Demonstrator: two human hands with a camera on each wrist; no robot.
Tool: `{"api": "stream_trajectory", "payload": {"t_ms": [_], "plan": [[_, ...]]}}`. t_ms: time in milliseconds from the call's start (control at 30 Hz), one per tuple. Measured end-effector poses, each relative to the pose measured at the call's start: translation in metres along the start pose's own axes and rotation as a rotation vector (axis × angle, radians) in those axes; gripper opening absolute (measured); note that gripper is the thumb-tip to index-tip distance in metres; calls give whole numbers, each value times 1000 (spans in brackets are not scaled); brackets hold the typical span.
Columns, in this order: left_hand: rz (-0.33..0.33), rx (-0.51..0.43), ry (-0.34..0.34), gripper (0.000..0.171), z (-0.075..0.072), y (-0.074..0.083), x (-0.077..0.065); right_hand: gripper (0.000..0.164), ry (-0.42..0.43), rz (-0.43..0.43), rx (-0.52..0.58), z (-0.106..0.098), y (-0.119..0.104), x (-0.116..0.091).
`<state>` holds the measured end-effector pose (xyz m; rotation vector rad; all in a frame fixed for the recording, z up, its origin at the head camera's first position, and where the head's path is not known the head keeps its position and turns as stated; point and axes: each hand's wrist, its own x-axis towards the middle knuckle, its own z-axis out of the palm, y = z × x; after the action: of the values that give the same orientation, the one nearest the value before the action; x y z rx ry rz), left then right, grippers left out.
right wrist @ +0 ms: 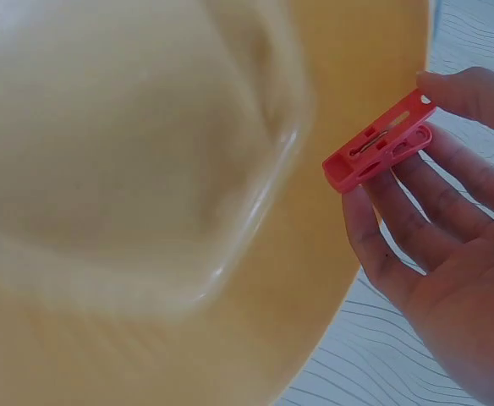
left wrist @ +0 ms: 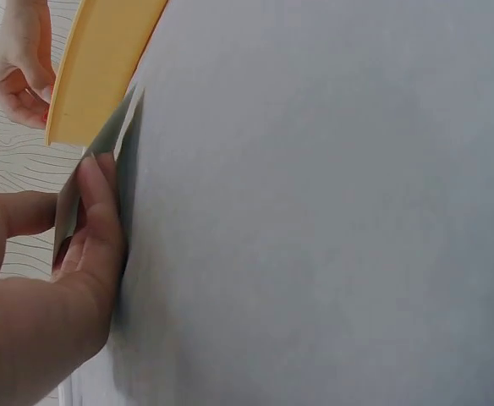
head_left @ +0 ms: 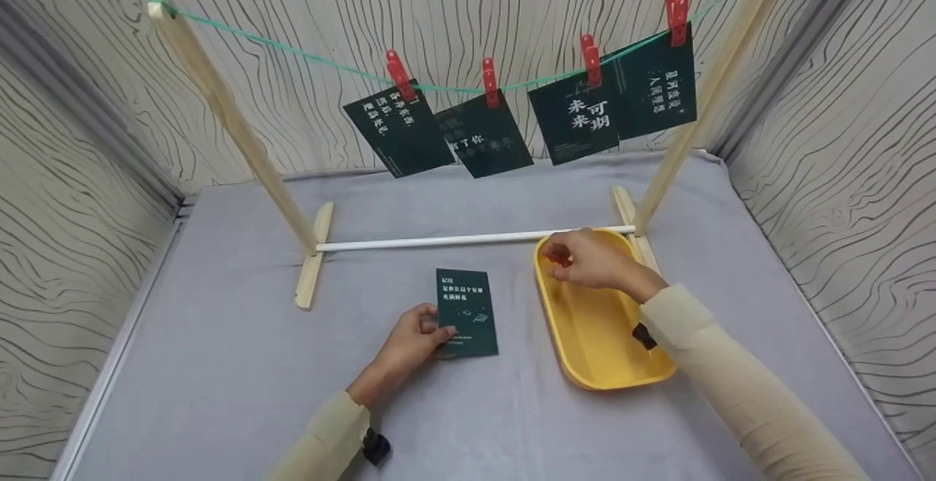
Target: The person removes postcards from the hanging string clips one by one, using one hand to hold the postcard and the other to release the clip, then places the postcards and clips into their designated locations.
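Note:
My left hand (head_left: 411, 338) pinches a dark green card (head_left: 468, 305) with white print by its left edge, thumb on the front and fingers behind. In the left wrist view the card (left wrist: 103, 139) is tilted just off the cloth. Over the far end of a yellow tray (head_left: 596, 379), my right hand (head_left: 596, 260) holds a red clothespin (head_left: 559, 256). The right wrist view shows this clothespin (right wrist: 380, 142) between thumb and fingertips, its spring visible. No other clothespin shows in the tray's visible part.
Several dark cards (head_left: 574, 119) hang by red clothespins (head_left: 490, 82) from a sagging green string (head_left: 285, 46). The string runs between two wooden posts (head_left: 230, 119), whose feet are joined by a white rod (head_left: 439, 240). Grey cloth (head_left: 219, 364) covers the table; patterned panels (head_left: 110, 50) stand around it.

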<state>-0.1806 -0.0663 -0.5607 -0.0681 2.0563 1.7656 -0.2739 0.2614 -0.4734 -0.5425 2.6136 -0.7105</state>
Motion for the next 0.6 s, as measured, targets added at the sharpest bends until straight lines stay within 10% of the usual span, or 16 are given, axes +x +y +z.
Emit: {"api": "stream_trajectory", "payload": {"t_ms": [600], "plan": [[73,178,38,26,-3,-1,0,14,21,-58,-47,14,11,6]]}}
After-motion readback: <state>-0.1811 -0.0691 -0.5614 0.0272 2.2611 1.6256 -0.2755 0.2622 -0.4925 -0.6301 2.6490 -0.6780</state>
